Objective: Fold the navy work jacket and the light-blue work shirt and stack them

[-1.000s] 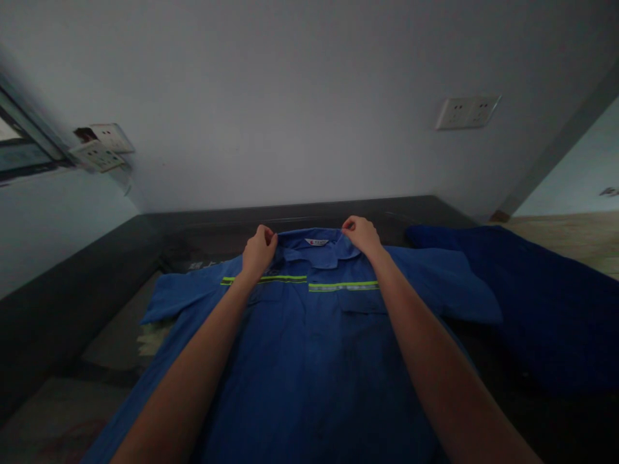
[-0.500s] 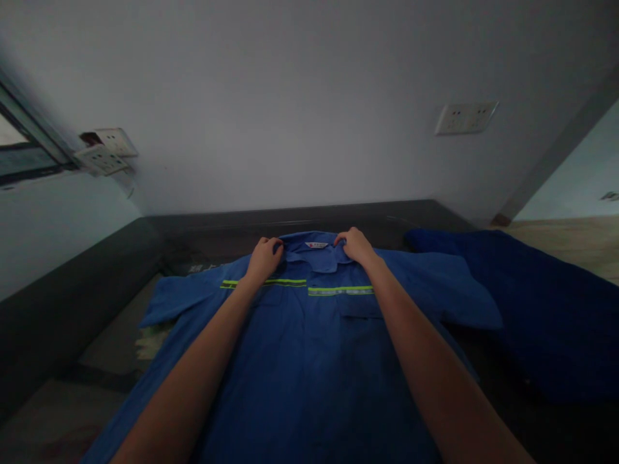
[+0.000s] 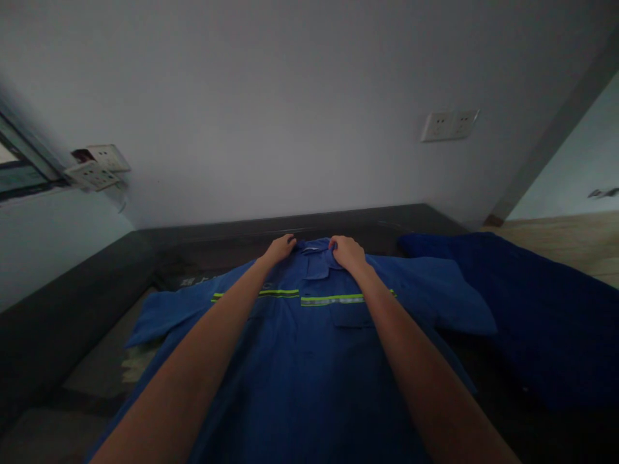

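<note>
A blue short-sleeved work shirt [image 3: 290,348] with yellow-green and silver stripes across the chest lies spread front up, its collar [image 3: 316,256] at the far end. Both sleeves stretch out to the sides. At the collar's left side, my left hand [image 3: 280,248] has its thumb and fingers closed on the fabric. My right hand [image 3: 347,251] pinches the collar's right side, fingers curled over the edge. Between the two hands the collar is drawn upright and narrow, and the label inside it is mostly hidden.
The shirt lies on a dark, glossy surface with a raised back edge [image 3: 242,227] against a grey wall. Dark blue cloth [image 3: 541,309] is heaped on the right. Wall sockets [image 3: 449,125] are at the right, and loose socket plates [image 3: 94,174] hang at the left.
My hands have come closer together at the collar, folding its two sides inward and covering most of the label. The whole view has shifted slightly.
</note>
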Motion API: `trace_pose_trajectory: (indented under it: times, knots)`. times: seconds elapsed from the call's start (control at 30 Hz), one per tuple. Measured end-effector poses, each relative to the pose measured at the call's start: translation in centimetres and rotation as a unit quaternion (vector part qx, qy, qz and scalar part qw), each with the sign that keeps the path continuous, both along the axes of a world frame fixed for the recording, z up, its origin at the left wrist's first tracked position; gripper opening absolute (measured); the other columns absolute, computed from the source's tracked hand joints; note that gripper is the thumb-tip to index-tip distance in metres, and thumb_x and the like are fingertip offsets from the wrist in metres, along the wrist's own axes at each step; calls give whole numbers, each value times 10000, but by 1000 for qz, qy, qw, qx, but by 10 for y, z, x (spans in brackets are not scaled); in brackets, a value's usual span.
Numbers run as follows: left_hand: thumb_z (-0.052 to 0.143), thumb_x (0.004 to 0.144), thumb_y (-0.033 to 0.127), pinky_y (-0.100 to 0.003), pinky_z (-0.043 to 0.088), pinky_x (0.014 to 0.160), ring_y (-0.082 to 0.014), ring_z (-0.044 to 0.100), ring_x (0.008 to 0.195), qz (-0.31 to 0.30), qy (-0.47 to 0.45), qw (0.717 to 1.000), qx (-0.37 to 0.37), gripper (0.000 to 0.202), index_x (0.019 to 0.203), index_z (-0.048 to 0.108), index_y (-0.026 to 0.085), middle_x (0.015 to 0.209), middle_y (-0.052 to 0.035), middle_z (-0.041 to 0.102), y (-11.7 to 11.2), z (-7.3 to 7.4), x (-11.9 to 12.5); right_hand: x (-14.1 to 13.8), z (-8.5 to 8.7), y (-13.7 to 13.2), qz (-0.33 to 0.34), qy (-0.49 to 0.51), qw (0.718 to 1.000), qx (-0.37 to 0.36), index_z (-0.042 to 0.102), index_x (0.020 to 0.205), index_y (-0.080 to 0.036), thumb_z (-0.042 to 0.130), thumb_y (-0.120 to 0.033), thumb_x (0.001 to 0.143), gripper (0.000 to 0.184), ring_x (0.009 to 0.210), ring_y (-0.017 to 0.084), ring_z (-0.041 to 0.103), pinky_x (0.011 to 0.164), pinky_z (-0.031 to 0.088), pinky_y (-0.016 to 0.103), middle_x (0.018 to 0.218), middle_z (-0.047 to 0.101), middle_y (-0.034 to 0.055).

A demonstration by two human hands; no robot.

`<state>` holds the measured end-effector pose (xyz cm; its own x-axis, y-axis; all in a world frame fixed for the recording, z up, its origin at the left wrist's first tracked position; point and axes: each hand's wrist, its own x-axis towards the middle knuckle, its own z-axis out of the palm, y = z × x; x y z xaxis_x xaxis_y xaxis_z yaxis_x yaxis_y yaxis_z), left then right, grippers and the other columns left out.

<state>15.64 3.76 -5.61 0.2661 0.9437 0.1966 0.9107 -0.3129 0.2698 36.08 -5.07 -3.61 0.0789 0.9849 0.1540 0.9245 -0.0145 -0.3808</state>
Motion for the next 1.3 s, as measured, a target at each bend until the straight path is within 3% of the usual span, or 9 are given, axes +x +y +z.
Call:
trace_pose_trajectory:
  times: [0.13, 0.27, 0.4, 0.5, 0.6, 0.9, 1.1, 1.3]
  knots:
    - [467, 868, 187, -361, 448, 946, -232, 572, 1084, -22, 13, 999, 27, 354, 1192, 607, 203, 1158, -103, 620, -13, -5, -2, 1, -1, 1, 28, -8, 1000, -10, 682, 1001, -269, 493, -110, 829, 301, 1000, 236, 618, 821, 469, 323, 1078, 657, 72]
    - [481, 777, 81, -415, 421, 963, -256, 489, 1191, -108, 59, 990, 70, 500, 1229, 570, 276, 1248, -68, 561, -23, 2, -4, -1, 4, 3, 60, -34, 997, 25, 688, 1008, -247, 489, -60, 814, 335, 1074, 231, 563, 867, 452, 307, 1135, 584, 95]
    - [507, 745, 89, -358, 447, 903, -230, 561, 1068, -151, 70, 984, 60, 425, 1144, 580, 218, 1140, -70, 607, -23, 10, -7, -8, 13, 1, 117, -41, 991, 50, 687, 1022, -232, 474, -30, 809, 363, 1094, 219, 538, 895, 430, 285, 1119, 572, 96]
    - [527, 721, 89, -309, 465, 817, -211, 588, 932, -158, 73, 983, 67, 293, 988, 594, 188, 981, -59, 622, -24, 14, -16, -11, 16, 1, 148, -37, 988, 37, 682, 1041, -229, 489, -22, 799, 373, 1043, 198, 564, 882, 427, 265, 1091, 592, 84]
    - [533, 718, 92, -311, 458, 806, -217, 576, 918, -175, 90, 977, 81, 257, 952, 580, 188, 951, -61, 611, -28, 16, -30, -11, 15, 1, 155, -35, 987, 20, 681, 1053, -230, 509, -20, 781, 385, 1010, 193, 587, 852, 435, 257, 1094, 612, 78]
    - [514, 727, 68, -379, 417, 930, -256, 534, 1102, -249, 209, 945, 48, 566, 1255, 532, 273, 1166, -89, 577, -44, 13, -68, -15, 8, 1, 191, -46, 979, -46, 707, 1056, -258, 541, 0, 769, 420, 1029, 193, 607, 860, 438, 245, 1130, 660, 54]
    - [521, 778, 108, -350, 332, 1062, -219, 457, 1245, -317, 132, 938, 47, 581, 1343, 447, 222, 1349, -93, 504, -61, 15, -45, -22, 4, -2, 240, -88, 965, -58, 764, 869, -280, 560, 33, 735, 397, 1104, 229, 545, 960, 407, 305, 1107, 663, 52]
    - [447, 874, 135, -316, 434, 917, -215, 591, 1031, -277, 181, 943, 37, 277, 1084, 602, 227, 1044, -74, 655, -78, 7, -30, -24, 9, -6, 257, -109, 953, -115, 769, 844, -265, 644, -15, 704, 312, 1055, 235, 552, 930, 426, 301, 799, 707, 34]
